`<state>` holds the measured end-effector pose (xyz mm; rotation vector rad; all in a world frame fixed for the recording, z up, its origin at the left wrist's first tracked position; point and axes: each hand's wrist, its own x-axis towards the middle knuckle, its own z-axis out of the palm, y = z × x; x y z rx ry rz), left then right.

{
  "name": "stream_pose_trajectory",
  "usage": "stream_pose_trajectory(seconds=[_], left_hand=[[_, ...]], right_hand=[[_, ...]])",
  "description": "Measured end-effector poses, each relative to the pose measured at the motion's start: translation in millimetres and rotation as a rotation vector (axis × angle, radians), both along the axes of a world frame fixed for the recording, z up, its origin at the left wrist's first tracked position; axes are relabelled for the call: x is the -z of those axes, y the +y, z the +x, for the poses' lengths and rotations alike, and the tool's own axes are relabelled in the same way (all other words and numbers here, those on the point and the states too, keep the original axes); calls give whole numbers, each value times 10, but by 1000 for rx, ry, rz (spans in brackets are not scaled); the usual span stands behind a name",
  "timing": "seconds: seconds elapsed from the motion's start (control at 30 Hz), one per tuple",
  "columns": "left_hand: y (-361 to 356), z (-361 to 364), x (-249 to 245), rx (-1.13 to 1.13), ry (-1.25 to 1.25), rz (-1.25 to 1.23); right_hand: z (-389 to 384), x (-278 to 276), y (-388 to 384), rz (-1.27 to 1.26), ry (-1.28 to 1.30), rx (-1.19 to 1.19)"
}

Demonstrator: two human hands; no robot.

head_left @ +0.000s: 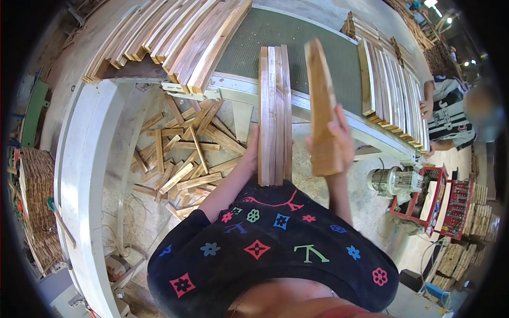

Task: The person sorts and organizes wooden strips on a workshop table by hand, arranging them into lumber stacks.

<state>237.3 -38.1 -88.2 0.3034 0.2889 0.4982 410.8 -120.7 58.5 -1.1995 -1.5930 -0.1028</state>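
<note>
Stack of slats [274, 114]: several long strips held face to face, upright. The lower end is braced against your belly and the upper end reaches over the near edge of the green belt [249, 42].

Left hand [249, 155]: flat along the stack's left side, low down. The fingers are hidden behind the wood, so you cannot tell how they lie.

Right hand [339, 139]: fingers close together and curled round the single board [322, 106] near its lower end. The board is tilted and clear of the belt.

Handling, by the look of it: dry sawn wood, stiff and fairly light, with rough edges. The loose strips may slide apart, so squeeze the stack across its faces near mid-length.

Offcuts [183, 159] lie on the floor under the belt's near left corner.
</note>
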Motion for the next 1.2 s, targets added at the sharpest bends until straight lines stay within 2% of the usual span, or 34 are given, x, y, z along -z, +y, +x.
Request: stream_pose_trajectory(seconds=[0.03,0.07,0.17,0.27,0.37,0.4,0.43,0.5,0.6,0.63,0.7,0.77,0.83,0.9,0.97,1.0,1.03,1.1,1.2], left_hand=[[8,16,-53,6,-99,-15],[5,18,-94,14,-194,-33],[32,-21,-139,22,-157,-123],[34,-1,-93,7,38,-138],[24,38,327,17,-11,-163],[-16,13,103,89,-147,-123],[-29,0,23,91,-159,-123],[-8,11,-74,108,-192,-109],[-2,13,-78,11,119,-54],[1,17,-37,-33,233,-39],[18,17,-6,-23,247,-73],[7,4,-53,-32,203,-119],[33,-5,34,1,112,-103],[53,-19,191,46,-4,-77],[29,-3,88,-14,196,-95],[27,16,43,-43,294,-107],[39,22,26,-45,279,-99],[29,1,-15,-51,250,-93],[-36,5,-81,-66,270,-75]], right_hand=[[0,168,-40,-39,-45,37],[4,382,-91,-78,-12,-23],[8,837,-239,-221,145,-159],[-114,766,-328,-372,387,-178],[151,715,-322,-619,168,-216],[216,642,-294,-739,236,-183],[288,638,-255,-807,117,-81],[334,766,-95,-744,275,-175],[49,710,231,-628,743,-114],[-4,634,317,-696,660,-61],[-49,473,503,-819,488,46],[72,762,597,-779,625,4],[110,742,602,-807,770,-36],[122,855,617,-816,775,-54],[186,1127,662,-811,744,-76],[109,1092,681,-832,676,-75],[-47,931,642,-719,631,-41],[-112,1014,664,-624,709,-49],[-195,964,626,-673,844,-63]])
